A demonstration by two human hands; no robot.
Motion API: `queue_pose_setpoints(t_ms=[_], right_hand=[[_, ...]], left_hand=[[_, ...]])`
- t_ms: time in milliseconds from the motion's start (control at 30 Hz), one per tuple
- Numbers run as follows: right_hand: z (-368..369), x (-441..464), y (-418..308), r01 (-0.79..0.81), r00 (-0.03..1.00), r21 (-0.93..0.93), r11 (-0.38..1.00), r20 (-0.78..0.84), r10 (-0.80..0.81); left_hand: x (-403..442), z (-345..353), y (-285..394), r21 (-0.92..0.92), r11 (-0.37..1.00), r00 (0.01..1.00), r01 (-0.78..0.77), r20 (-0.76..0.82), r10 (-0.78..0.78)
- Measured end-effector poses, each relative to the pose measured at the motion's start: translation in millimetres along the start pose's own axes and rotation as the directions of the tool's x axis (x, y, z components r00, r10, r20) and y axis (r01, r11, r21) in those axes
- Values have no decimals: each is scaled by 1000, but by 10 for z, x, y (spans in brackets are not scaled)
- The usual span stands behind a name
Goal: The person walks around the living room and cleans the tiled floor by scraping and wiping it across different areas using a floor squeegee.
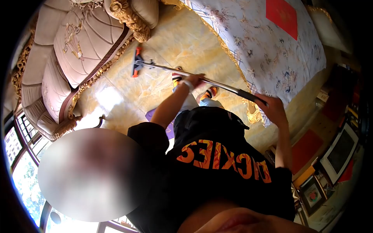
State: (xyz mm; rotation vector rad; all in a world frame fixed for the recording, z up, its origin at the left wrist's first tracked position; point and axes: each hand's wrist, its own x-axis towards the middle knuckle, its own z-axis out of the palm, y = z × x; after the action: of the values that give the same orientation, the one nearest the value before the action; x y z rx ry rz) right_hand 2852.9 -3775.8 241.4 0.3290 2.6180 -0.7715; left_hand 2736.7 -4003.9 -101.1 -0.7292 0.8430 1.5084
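A mop with a silver pole (171, 70) runs across the view, its grey head with orange ends (136, 64) down on the floor at the left. My left hand (194, 80) is closed around the middle of the pole. At the other end, my right hand (271, 108) grips the black handle (248, 95). The mop head is near the foot of a carved sofa. My orange and dark shoes (209, 94) stand below the pole.
A tan sofa with gilded carving (89, 42) lines the left. On the right stands a table with a floral cloth (264, 54) and a red sheet (281, 17). A purple item (169, 131) lies by my legs. Framed pictures (312, 194) are at lower right. A blurred patch covers the lower left.
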Motion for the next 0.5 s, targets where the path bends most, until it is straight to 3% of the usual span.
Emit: queue_pose_setpoints(t_ms=[33, 67, 133, 167, 200, 233, 300, 333, 367, 433, 467, 500], right_hand=[[-89, -290, 203, -110, 994, 29, 993, -11, 111], [-112, -607, 454, -129, 988, 69, 989, -82, 135], [-226, -1219, 795, -359, 932, -9, 933, -58, 358], [-215, -1536, 1001, -383, 916, 104, 918, -87, 392], [-184, -1845, 1182, -400, 896, 218, 890, -112, 430], [-143, -2144, 1348, -445, 865, 198, 873, -158, 476], [-35, -2605, 1475, -522, 796, 256, 813, -196, 573], [4, -2757, 1492, -544, 762, 333, 770, -187, 620], [31, -2826, 1496, -561, 728, 407, 721, -171, 664], [195, -2838, 1365, -534, 688, 489, 690, -223, 691], [291, -2814, 1313, -587, 658, 427, 688, -244, 713], [411, -2759, 1309, -492, 706, 491, 719, -257, 660]], left_hand=[[-291, 550, -120, 30, 994, 994, 109, -6, -109], [-154, 774, -406, 67, 984, 982, 166, 76, -171], [118, 1222, -975, 169, 952, 927, 255, 236, -290], [237, 1438, -1251, 168, 913, 853, 373, 326, -408], [231, 1583, -1455, 655, 722, 797, -221, 548, -253], [220, 1730, -1656, 685, 109, 680, -721, 729, -78], [102, 2030, -1926, 670, -47, 670, -741, 742, 7], [-39, 2205, -1970, 764, 554, 916, -331, 402, -7], [-114, 2329, -1998, 403, 890, 964, 214, 62, -260], [87, 2167, -2129, 568, 809, 987, 154, -46, -156], [103, 2106, -2106, 673, 732, 994, 109, -96, -60], [159, 2036, -2078, 768, 636, 991, 71, -127, 42]])
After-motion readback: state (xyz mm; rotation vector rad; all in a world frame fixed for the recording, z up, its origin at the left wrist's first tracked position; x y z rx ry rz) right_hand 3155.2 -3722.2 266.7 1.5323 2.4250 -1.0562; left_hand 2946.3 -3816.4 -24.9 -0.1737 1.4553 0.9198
